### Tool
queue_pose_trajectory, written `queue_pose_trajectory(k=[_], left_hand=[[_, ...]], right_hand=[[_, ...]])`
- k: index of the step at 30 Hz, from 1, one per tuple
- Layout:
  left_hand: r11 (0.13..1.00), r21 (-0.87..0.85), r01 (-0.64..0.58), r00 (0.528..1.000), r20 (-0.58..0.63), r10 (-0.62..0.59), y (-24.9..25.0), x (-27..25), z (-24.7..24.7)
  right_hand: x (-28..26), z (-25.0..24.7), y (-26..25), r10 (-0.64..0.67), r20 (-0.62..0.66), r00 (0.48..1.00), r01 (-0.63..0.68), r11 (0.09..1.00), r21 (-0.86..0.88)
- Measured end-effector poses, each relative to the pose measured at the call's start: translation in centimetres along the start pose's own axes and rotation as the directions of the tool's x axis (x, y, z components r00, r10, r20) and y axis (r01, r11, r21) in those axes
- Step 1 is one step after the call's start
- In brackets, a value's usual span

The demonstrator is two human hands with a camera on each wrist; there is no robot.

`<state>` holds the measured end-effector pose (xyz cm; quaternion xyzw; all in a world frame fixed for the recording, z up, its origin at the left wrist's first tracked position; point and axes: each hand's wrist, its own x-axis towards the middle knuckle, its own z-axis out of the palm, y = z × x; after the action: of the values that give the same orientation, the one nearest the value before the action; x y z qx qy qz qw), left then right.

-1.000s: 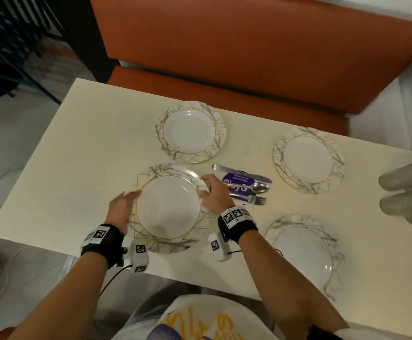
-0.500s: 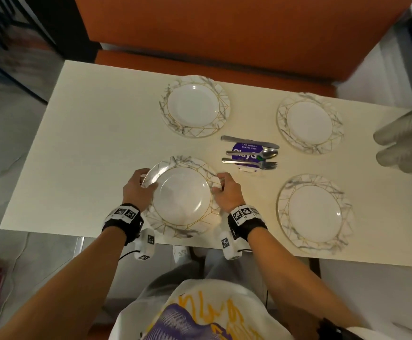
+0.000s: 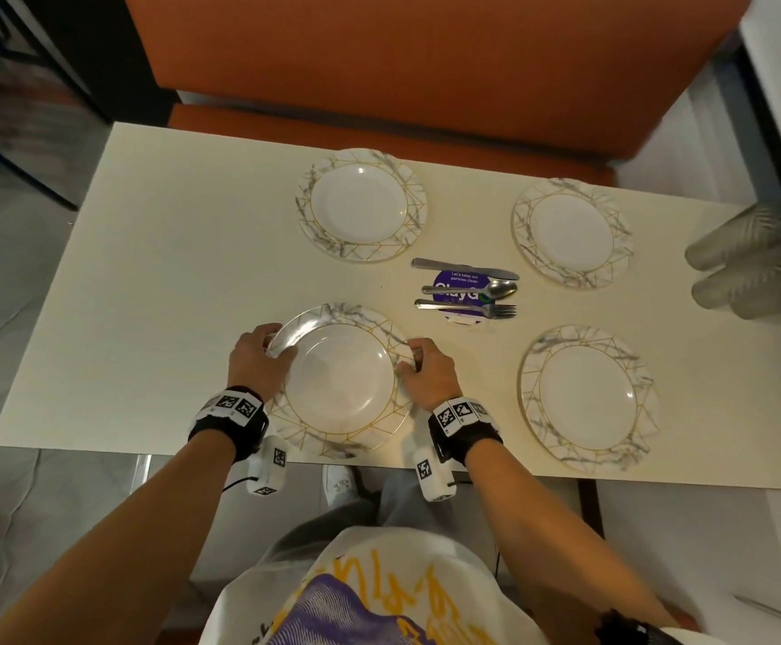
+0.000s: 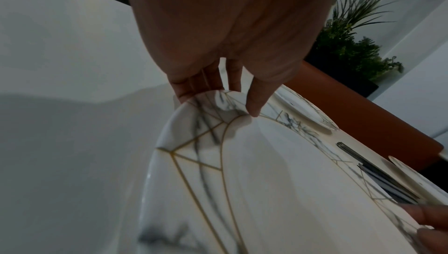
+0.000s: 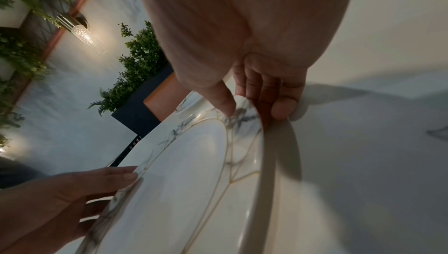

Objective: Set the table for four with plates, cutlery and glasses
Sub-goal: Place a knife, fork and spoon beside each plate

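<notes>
A marble-patterned plate with gold lines (image 3: 339, 381) is at the near left of the cream table (image 3: 169, 281). My left hand (image 3: 258, 360) pinches its left rim, thumb on top (image 4: 254, 104), fingers beneath. On the opposite rim my right hand (image 3: 425, 370) pinches the same way (image 5: 225, 104). Its far edge looks slightly raised. Three matching plates lie flat: far left (image 3: 360, 204), far right (image 3: 572, 232), near right (image 3: 588, 398). A knife (image 3: 463, 269), spoon (image 3: 472, 288) and fork (image 3: 467, 308) lie between the plates on a purple sticker. Ribbed glasses (image 3: 751, 263) lie at the right edge.
An orange bench (image 3: 425, 62) runs along the table's far side. The near table edge sits just under my wrists. Potted plants (image 4: 351, 47) and a wall lamp (image 5: 80, 30) show in the wrist views. Bare tabletop spreads on the left.
Both hands shifted from the plate's sides to pinching its rim, and the plate came nearer the front edge. The head view pulled back and steadied.
</notes>
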<state>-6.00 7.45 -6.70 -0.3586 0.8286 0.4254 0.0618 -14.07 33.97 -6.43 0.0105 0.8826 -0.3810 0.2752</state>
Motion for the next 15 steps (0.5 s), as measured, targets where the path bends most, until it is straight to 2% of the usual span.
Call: queue_pose_trajectory(k=[3,8,11,15], left_hand=[[0.998,0.054,-0.034,0.999,-0.021,0.035,0.2,0.5,-0.3],[0.971,0.194,-0.139,0.982,-0.102,0.161,2.6,1.6,-0.3],[0.948,0.247,-0.203,0.973,-0.057,0.223,5.5,2.4,0.6],[0.934,0.217,-0.284,0.958,0.015,0.288,10.1,3.6,3.2]], right_hand=[[0.4,-0.8,0.2,-0.002,-0.038,0.999,0.003,1.0,0.026],[1.8,-3.8,0.3,-0.035,-0.112,0.993,0.036,0.999,0.01],[3.7,-6.2,0.3,-0.07,-0.173,0.982,0.065,0.997,-0.037],[7.0,-10.2,-0.1,-0.11,-0.228,0.967,0.086,0.99,-0.113]])
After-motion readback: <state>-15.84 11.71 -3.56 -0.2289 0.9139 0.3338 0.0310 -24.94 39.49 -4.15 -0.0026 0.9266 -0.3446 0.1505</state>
